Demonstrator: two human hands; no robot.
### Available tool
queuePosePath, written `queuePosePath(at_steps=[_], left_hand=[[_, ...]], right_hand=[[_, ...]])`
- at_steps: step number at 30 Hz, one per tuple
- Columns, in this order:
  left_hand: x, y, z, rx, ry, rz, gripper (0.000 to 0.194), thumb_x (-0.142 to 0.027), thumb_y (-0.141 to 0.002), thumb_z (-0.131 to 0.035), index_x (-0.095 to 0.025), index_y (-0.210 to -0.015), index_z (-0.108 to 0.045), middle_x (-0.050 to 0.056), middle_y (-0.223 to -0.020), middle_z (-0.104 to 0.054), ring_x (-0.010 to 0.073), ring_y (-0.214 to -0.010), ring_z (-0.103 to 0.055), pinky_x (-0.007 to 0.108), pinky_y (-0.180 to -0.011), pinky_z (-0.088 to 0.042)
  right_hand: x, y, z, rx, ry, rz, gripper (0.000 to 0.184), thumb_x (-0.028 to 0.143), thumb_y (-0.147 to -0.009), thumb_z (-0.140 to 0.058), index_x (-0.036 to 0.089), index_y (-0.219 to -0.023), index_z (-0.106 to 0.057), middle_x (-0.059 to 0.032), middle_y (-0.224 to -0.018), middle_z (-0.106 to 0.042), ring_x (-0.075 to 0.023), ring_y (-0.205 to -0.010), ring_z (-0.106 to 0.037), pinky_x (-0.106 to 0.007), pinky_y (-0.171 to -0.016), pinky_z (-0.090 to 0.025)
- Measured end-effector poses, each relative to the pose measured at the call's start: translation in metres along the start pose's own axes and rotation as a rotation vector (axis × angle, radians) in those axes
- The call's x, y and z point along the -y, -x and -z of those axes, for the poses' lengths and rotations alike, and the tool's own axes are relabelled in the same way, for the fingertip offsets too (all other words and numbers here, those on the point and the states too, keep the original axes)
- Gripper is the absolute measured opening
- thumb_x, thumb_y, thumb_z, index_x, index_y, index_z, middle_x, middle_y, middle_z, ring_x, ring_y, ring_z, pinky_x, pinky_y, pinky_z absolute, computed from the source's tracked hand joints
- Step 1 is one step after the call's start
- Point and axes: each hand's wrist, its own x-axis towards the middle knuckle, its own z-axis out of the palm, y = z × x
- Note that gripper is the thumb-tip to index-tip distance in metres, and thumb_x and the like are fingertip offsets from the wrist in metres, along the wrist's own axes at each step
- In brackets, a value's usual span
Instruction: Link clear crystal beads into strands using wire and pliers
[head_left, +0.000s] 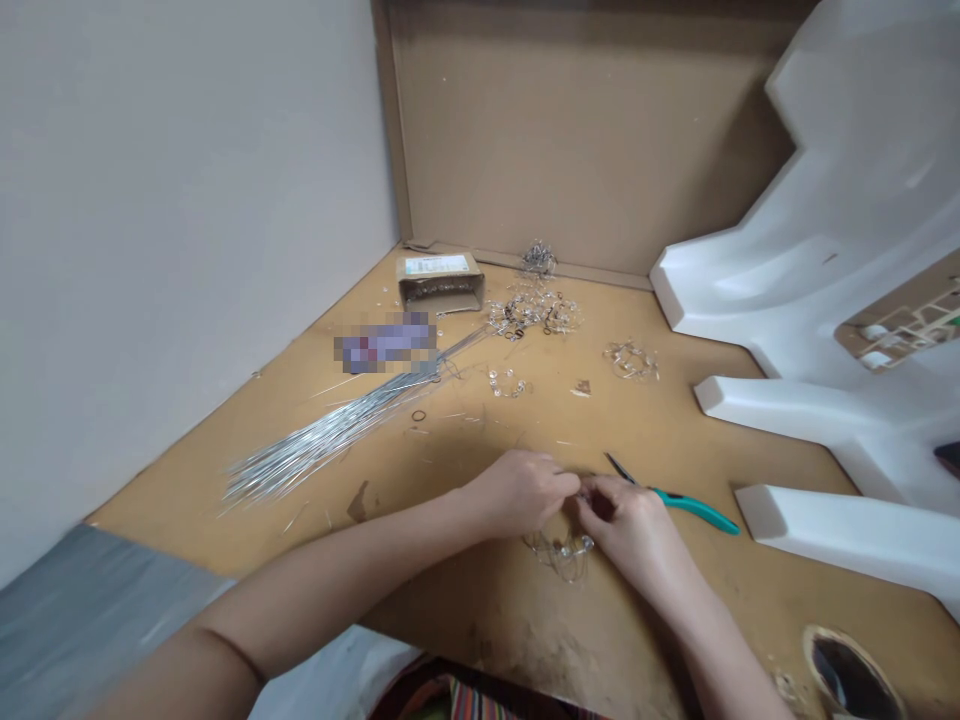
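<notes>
My left hand (529,492) and my right hand (626,515) meet near the front middle of the table, fingertips pinched close together. A loop of thin beaded wire (561,552) with clear beads shows just below and between them; its upper part is hidden by my fingers. Both hands appear to grip this piece where they meet, though the exact spot is too small to make out. Just beyond my right hand lies a pair of pliers with teal handles (697,508), its dark tip pointing away to the left.
A bundle of silvery wires (322,435) lies at left beside a blurred purple packet (386,343). Behind are an open cardboard box (441,282) and a heap of beaded wire pieces (532,312). White moulded foam (810,410) borders the right; a round hole (851,672) is at front right.
</notes>
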Motion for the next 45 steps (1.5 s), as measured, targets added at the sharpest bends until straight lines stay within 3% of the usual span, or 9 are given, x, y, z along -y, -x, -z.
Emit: queuePosePath(at_steps=[8, 13, 17, 24, 32, 36, 39, 42, 45], left_hand=[[0.005, 0.0, -0.004, -0.01, 0.065, 0.054, 0.015, -0.015, -0.082, -0.042, -0.016, -0.075, -0.055, 0.002, -0.069, -0.059, 0.014, -0.065, -0.053, 0.024, -0.059, -0.037], [0.008, 0.002, -0.005, -0.047, 0.17, 0.117, 0.019, -0.018, -0.084, -0.04, -0.017, -0.078, -0.058, 0.001, -0.072, -0.061, 0.0137, -0.07, -0.055, 0.023, -0.062, -0.036], [0.007, 0.0, -0.005, -0.11, 0.413, 0.237, 0.02, -0.021, -0.085, -0.041, -0.017, -0.082, -0.06, 0.001, -0.077, -0.063, 0.0116, -0.072, -0.054, 0.022, -0.066, -0.038], [0.004, -0.004, -0.001, -0.143, 0.982, 0.549, 0.016, -0.026, -0.081, -0.049, -0.013, -0.076, -0.058, -0.005, -0.057, -0.047, 0.0062, -0.052, -0.042, 0.017, -0.051, -0.034], [0.003, -0.003, 0.0, -0.208, 0.972, 0.535, 0.017, -0.027, -0.08, -0.049, -0.013, -0.075, -0.058, -0.004, -0.058, -0.046, 0.0057, -0.052, -0.037, 0.017, -0.05, -0.03], [0.003, -0.001, 0.003, -0.221, 0.878, 0.474, 0.018, -0.026, -0.082, -0.048, -0.014, -0.075, -0.058, -0.003, -0.061, -0.05, 0.0063, -0.054, -0.04, 0.018, -0.052, -0.032], [0.003, 0.0, 0.006, -0.246, 0.805, 0.428, 0.017, -0.025, -0.082, -0.047, -0.014, -0.077, -0.059, -0.001, -0.067, -0.056, 0.0078, -0.06, -0.046, 0.018, -0.057, -0.036], [0.003, 0.0, 0.009, -0.281, 0.757, 0.378, 0.017, -0.023, -0.083, -0.046, -0.015, -0.078, -0.06, 0.0, -0.07, -0.059, 0.0089, -0.064, -0.051, 0.019, -0.062, -0.039], [0.002, 0.0, 0.012, -0.303, 0.745, 0.331, 0.017, -0.022, -0.083, -0.045, -0.015, -0.078, -0.06, 0.001, -0.071, -0.06, 0.0092, -0.066, -0.053, 0.019, -0.063, -0.04]], right_hand=[[0.006, 0.0, -0.004, -0.124, 0.129, 0.059, 0.016, 0.018, -0.074, -0.046, 0.019, -0.071, -0.061, -0.0016, -0.062, -0.063, -0.0144, -0.055, -0.057, -0.024, -0.053, -0.039], [0.001, 0.001, -0.001, -0.058, -0.014, 0.042, 0.019, 0.019, -0.076, -0.046, 0.019, -0.08, -0.064, -0.0023, -0.07, -0.066, -0.0138, -0.059, -0.059, -0.024, -0.058, -0.043], [-0.003, 0.002, 0.002, -0.025, -0.134, 0.021, 0.017, 0.019, -0.075, -0.047, 0.02, -0.078, -0.064, -0.0001, -0.067, -0.065, -0.0124, -0.056, -0.058, -0.023, -0.057, -0.044], [0.0, 0.001, 0.0, -0.158, -0.231, 0.03, 0.016, 0.025, -0.077, -0.05, 0.018, -0.078, -0.064, -0.0014, -0.066, -0.063, -0.0124, -0.057, -0.058, -0.024, -0.057, -0.046], [0.0, 0.009, 0.008, -0.189, -0.388, -0.108, 0.025, 0.038, -0.077, -0.055, 0.019, -0.092, -0.062, -0.0038, -0.077, -0.061, -0.0137, -0.063, -0.058, -0.026, -0.056, -0.049], [-0.03, 0.019, 0.026, -0.239, -0.078, -0.136, 0.033, 0.044, -0.077, -0.052, 0.02, -0.099, -0.059, -0.0083, -0.097, -0.062, -0.0203, -0.084, -0.06, -0.034, -0.074, -0.049], [-0.053, 0.028, 0.033, -0.08, 0.34, -0.136, 0.055, 0.049, -0.072, -0.052, 0.016, -0.116, -0.052, -0.0149, -0.117, -0.056, -0.0333, -0.104, -0.051, -0.049, -0.084, -0.042], [-0.065, 0.036, 0.032, 0.076, 0.481, -0.145, 0.062, 0.044, -0.071, -0.05, 0.016, -0.127, -0.044, -0.0143, -0.123, -0.053, -0.0346, -0.107, -0.05, -0.047, -0.082, -0.042], [-0.071, 0.042, 0.03, 0.139, 0.49, -0.093, 0.067, 0.039, -0.07, -0.049, 0.014, -0.131, -0.038, -0.0144, -0.126, -0.05, -0.0325, -0.11, -0.048, -0.042, -0.087, -0.04]])
